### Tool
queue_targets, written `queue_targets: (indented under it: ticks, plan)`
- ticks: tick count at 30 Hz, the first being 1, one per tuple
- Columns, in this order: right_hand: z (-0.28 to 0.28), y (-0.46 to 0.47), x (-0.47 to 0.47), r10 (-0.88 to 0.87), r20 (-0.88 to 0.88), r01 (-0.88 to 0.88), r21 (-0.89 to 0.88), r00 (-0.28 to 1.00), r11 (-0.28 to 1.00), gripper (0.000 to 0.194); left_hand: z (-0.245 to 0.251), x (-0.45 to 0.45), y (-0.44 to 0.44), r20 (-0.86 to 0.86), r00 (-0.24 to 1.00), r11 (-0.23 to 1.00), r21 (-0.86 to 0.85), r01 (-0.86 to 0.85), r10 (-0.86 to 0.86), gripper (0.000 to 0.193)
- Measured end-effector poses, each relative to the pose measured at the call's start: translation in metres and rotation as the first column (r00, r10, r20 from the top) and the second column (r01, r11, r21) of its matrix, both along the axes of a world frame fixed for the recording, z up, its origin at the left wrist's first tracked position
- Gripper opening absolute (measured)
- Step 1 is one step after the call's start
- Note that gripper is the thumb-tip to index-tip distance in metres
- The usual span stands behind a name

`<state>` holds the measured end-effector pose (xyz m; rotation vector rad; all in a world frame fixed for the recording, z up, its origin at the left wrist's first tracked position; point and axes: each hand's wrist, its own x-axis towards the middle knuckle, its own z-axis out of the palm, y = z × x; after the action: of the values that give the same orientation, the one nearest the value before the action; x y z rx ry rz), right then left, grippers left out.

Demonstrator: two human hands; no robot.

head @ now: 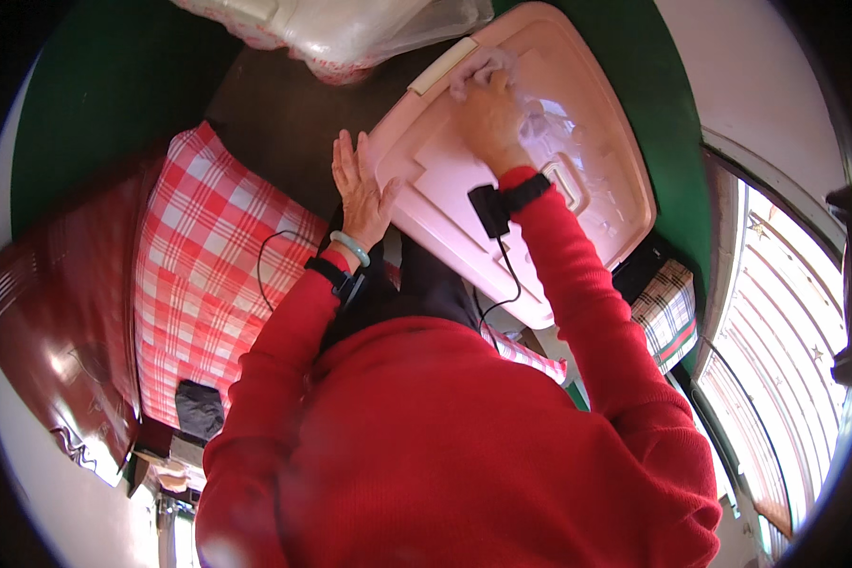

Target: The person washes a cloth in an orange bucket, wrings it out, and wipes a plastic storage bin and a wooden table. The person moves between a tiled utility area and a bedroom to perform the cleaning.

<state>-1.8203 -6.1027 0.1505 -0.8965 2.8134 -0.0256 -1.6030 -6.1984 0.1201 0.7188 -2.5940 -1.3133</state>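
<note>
A large pink plastic storage bin lid lies before me, with a pale latch on its far left edge and a moulded handle in it. My right hand presses a crumpled light purple cloth on the lid's far part. Shiny patches that look wet show on the pink plastic near it. My left hand rests against the lid's left edge, its fingers spread and nothing in it. A jade-green bangle circles the left wrist.
Left of me is a surface covered with red-and-white checked cloth, with a black item on it and a dark red glossy panel beyond. Clear plastic wrapping sits at the top. To the right are a plaid box and a barred window.
</note>
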Motion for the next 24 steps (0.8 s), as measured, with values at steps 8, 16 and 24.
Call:
queue_targets:
  ticks: [8,16,24]
  plan:
    - [0.027,0.005,0.105,0.306,0.136,-0.265,-0.253,0.942,0.930,0.033,-0.002,0.002,-0.006,-0.041,0.999,0.986,0.169,-0.006,0.013,0.083]
    - [0.027,0.053,0.167,0.242,0.312,-0.162,-0.261,0.919,0.952,0.032,-0.012,0.008,-0.009,0.019,0.998,0.997,0.043,0.059,-0.060,0.073]
    - [0.043,0.202,0.206,0.010,0.452,0.041,-0.103,0.892,0.994,0.037,-0.020,0.004,-0.015,0.114,0.986,0.975,-0.171,0.139,-0.121,0.077]
